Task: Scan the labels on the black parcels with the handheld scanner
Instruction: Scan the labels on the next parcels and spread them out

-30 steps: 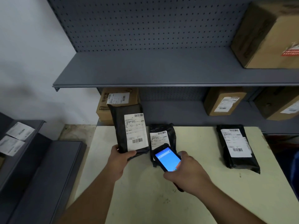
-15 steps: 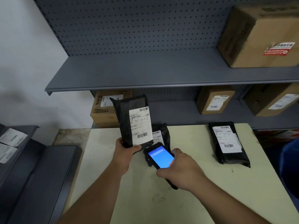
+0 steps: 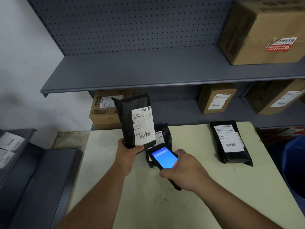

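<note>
Head view, scanner [image 3: 163, 157] hiding middle parcel [image 3: 162, 132]

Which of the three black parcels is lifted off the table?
The black parcel in the left hand, parcel at, gripped upright by its bottom edge. The middle parcel and the right parcel lie on the table.

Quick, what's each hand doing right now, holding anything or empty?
Left hand: closed on a black parcel, held upright, label facing the camera.
Right hand: closed around the handheld scanner, screen lit blue.
</note>
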